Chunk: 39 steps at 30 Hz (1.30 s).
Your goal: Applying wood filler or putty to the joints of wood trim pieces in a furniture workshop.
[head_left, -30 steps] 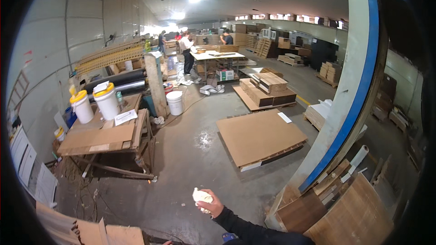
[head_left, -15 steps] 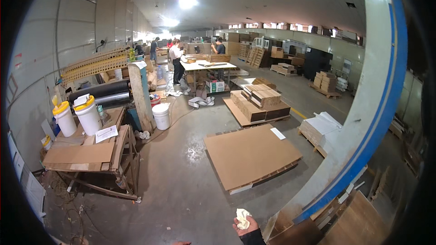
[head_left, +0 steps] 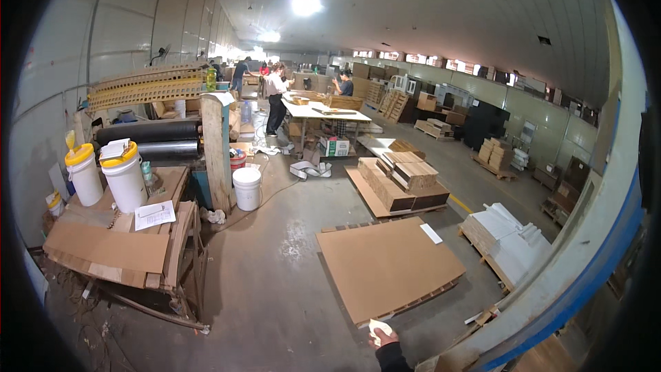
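At the lower edge, right of the middle, my right hand (head_left: 387,339) comes in on a dark sleeve. Its fingers are closed round a crumpled off-white cloth (head_left: 378,329), which sticks out past the thumb side. What the cloth is made of is too small to tell. Just beyond the hand lies a low stack topped by a flat brown board (head_left: 389,269), with a small white strip (head_left: 432,233) at its far right corner. My left hand is out of the picture.
On the left stands a workbench (head_left: 103,244) bearing two white buckets and papers. A post (head_left: 217,151) and a white bucket (head_left: 246,189) are beyond it. Stacked panels (head_left: 396,182) lie farther ahead; a blue-edged frame (head_left: 585,303) rises at right. People stand around a far table (head_left: 323,111).
The view has moved forward and swung a little, so the bench and board look nearer. My right hand still grips the cloth, now close to the board's near edge. My left fingertips have left the picture.
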Available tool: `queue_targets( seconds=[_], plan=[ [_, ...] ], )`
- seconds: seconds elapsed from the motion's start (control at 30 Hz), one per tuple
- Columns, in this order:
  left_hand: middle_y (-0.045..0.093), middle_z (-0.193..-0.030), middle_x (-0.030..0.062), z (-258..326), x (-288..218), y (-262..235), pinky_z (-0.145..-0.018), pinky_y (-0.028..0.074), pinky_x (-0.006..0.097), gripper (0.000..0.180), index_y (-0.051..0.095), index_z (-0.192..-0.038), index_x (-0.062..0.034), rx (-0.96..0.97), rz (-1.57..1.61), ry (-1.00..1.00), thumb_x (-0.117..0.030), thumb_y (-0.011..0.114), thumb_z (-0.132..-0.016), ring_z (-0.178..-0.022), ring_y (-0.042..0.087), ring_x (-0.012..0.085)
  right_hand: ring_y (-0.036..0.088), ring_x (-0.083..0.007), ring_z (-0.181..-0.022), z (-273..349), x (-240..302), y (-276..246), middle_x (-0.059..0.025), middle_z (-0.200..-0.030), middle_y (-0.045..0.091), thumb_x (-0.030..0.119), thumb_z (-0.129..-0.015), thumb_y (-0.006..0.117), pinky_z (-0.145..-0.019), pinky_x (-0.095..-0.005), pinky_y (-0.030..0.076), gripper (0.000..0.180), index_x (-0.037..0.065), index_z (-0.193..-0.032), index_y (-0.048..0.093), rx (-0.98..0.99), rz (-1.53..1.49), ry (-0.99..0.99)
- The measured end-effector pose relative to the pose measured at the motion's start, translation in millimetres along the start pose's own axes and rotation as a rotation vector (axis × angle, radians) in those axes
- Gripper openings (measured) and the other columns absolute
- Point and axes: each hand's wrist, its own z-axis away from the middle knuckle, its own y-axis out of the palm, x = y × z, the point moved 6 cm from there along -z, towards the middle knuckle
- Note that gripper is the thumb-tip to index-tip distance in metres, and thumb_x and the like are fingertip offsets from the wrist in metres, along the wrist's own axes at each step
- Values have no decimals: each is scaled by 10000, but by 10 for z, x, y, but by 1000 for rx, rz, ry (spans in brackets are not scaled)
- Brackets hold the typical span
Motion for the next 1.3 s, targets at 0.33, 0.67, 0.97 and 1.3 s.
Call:
queue_targets(
  seconds=[0.33, 0.67, 0.97, 1.3],
  plan=[
    [638, -871, 156, -1705, 578, -1574, -684, 490, 358, 255, 636, -950, -39, -257, -138, 75, -260, 583, -835, -761, 620, 292, 608, -232, -795, -773, -701, -618, -71, -942, 632, 120, -763, 663, -607, -375, 511, 338, 88, -1086, 572, -459, 675, 145],
    [638, -848, 150, -3105, 778, -1116, -655, 497, 374, 242, 638, -930, -68, -151, -201, 45, -276, 595, -814, -749, 621, 297, 600, -230, -844, -2458, -1096, 540, -60, -983, 621, 106, -779, 645, -636, -395, 512, 357, 110, -1125, 554, -397, 552, 182],
    [601, -870, 116, -3977, 594, -1291, -666, 485, 412, 276, 587, -1017, -128, -165, -378, -131, -312, 575, -813, -809, 599, 311, 593, -228, -888, -5000, -798, 2470, -49, -1020, 611, 94, -794, 629, -662, -414, 513, 378, 130, -1159, 537, -33, 366, -36],
    [621, -845, 95, -2867, 713, -1733, -663, 492, 383, 222, 622, -941, -112, -647, -291, -641, -247, 638, -765, -736, 618, 287, 542, -170, -521, -5242, -1542, 4718, -52, -769, 622, 184, -789, 684, -394, -274, 420, 275, 90, -1033, 597, 248, 488, 9]
  ],
)
